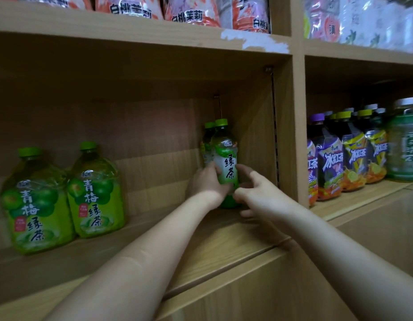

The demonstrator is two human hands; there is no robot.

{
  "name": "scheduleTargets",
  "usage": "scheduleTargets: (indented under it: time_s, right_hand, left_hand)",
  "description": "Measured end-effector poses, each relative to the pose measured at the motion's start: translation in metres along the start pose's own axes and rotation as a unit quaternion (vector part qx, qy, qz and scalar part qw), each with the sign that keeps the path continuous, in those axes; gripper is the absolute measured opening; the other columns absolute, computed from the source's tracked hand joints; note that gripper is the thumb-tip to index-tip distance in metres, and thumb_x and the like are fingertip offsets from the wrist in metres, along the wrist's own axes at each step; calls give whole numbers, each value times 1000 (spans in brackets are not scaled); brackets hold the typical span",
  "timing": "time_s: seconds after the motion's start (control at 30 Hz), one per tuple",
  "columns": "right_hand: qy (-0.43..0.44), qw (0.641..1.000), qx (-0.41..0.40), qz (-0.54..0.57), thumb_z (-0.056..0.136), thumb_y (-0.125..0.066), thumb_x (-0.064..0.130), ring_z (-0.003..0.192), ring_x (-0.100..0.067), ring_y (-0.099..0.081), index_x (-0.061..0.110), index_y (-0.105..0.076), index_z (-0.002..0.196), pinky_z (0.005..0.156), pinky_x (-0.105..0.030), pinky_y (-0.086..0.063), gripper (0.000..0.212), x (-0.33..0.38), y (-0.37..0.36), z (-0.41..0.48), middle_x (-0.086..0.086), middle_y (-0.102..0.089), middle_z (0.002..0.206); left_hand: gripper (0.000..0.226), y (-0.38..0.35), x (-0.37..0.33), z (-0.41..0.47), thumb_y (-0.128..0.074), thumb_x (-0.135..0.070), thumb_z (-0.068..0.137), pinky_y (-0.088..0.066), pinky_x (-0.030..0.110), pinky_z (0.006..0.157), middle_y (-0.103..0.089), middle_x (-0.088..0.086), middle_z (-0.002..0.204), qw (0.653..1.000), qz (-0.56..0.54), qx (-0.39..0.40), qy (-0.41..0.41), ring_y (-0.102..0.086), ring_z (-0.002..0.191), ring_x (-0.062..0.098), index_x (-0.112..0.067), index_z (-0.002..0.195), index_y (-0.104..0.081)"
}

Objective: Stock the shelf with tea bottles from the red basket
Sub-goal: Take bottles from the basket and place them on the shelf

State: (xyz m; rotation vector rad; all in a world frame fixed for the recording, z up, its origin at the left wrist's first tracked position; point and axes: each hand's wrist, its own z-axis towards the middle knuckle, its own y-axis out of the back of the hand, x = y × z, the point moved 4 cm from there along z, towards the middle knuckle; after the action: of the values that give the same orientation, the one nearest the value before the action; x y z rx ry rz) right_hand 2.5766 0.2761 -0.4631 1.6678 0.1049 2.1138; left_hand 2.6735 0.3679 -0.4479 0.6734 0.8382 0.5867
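The left hand [209, 181] gripped a green tea bottle [225, 163] upright on the shelf [224, 237], the open right hand [258, 193] beside it; it should seat flush against the rear bottle [208, 140].

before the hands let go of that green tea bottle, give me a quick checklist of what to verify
1. Green tea bottle upright on the shelf board: ok.
2. Label faces outward: ok.
3. Sits in line with the second bottle right behind it: ok; whether they touch, cannot tell.
4. Left hand on the bottle: ok, fingers wrap its left side.
5. Right hand clear for release: cannot tell, fingers spread beside the base.
6. Room for more bottles toward the two plum tea jugs: ok.
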Motion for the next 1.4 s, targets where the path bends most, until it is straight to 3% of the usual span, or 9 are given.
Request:
scheduleTargets:
  time_s: [0.23,0.33,0.47,0.63,0.83,0.97,1.13,1.27,1.4]
  right_hand:
    - [93,991,33,-94,93,-54,7,80,-16,-72,24,-66,110,72,-29,-57,27,27,53,-70,-7,-74,91]
    - [90,976,80,-179,91,-57,12,75,-16,-72,24,-69,105,68,-28,-57,22,29,67,-107,-5,-75,86]
    - [32,964,78,-252,79,-62,34,71,-14,-71,31,-72,97,66,-31,-56,21,20,89,-159,-4,-76,83]
    - [-55,945,18,-321,88,-66,29,71,-26,-70,23,-70,99,74,-52,-56,14,-25,128,-232,-9,-75,81]
    - [-131,947,-64,-287,89,-64,13,71,-21,-71,9,-70,104,71,-32,-56,17,-90,167,-309,-9,-74,78]
    - [-183,948,-126,-230,88,-64,17,73,-20,-72,19,-70,98,71,-32,-57,11,-158,192,-338,-5,-75,78]
    - [-290,921,-190,-180,93,-60,19,72,-15,-66,13,-66,113,49,-10,-44,22,-258,234,-344,2,-68,83]
    - [-376,895,-203,-129,94,-59,26,73,-6,-58,16,-56,127,45,-10,-40,36,-328,252,-347,6,-58,88]
    - [-467,848,-248,-27,94,-59,26,80,-15,-58,8,-47,130,67,-27,-50,42,-384,250,-354,-6,-60,107]
  left_hand:
    - [11,64,-52,-90,-59,-31,91,-46,18,62,-65,-18,76,981,-72,-50,-176,-63,73,2,-31,91,-70]
    - [15,58,-57,-144,-58,-28,88,-56,30,60,-70,-11,68,951,-215,-34,-220,-66,63,4,-27,88,-73]
    - [19,23,-71,-191,-56,-28,79,-57,34,62,-72,-7,70,904,-348,62,-239,-68,62,10,-28,84,-74]
    - [24,-52,-94,-231,-51,-17,70,-52,21,61,-71,-13,70,875,-379,180,-240,-65,65,6,-28,75,-71]
    - [20,-133,-106,-267,-54,-15,81,-54,29,73,-73,-8,71,861,-389,277,-174,-68,70,8,-25,78,-71]
    - [30,-172,-125,-284,-56,-2,89,-54,30,71,-74,-3,72,862,-362,312,-168,-70,68,11,-25,77,-71]
    - [30,-223,-167,-291,-60,-8,84,-53,28,81,-70,-17,73,878,-267,333,-217,-68,79,8,-33,73,-69]
    - [29,-274,-201,-300,-58,-15,85,-48,26,89,-71,-5,108,874,-97,377,-292,-64,104,15,-26,108,-71]
    - [47,-336,-212,-308,-61,-24,89,-45,36,98,-58,4,135,833,59,457,-306,-54,121,25,-19,135,-51]
